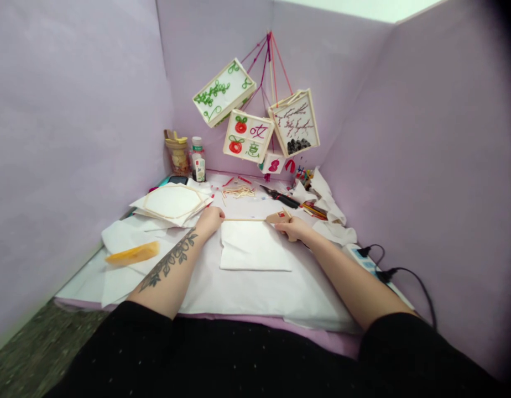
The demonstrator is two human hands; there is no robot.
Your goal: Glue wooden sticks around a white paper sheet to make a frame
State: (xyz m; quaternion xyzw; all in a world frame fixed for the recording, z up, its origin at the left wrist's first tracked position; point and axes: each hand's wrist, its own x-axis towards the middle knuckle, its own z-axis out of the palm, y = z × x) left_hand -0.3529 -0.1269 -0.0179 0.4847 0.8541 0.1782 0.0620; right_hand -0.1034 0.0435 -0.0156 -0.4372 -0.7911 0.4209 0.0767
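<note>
A thin pale wooden stick (245,220) runs along the far edge of a folded white sheet (255,249) in the middle of the table. My left hand (212,218) has its fingers closed at the stick's left end. At the other end, my right hand (293,228) grips a flat tan tool with a small red mark (279,216); its exact kind is too small to make out. The tool's tip touches or lies very near the stick. Beyond my right hand rest black-handled pliers (282,197). Several short wooden sticks (239,191) lie in a pile farther back.
Stacked white panels (172,200) and a yellow strip (133,253) lie left. A bottle (198,160) and a jar (180,157) stand at the back. Decorated framed panels (249,135) hang on cords. Crumpled paper (328,199) and a power strip (363,260) line the right.
</note>
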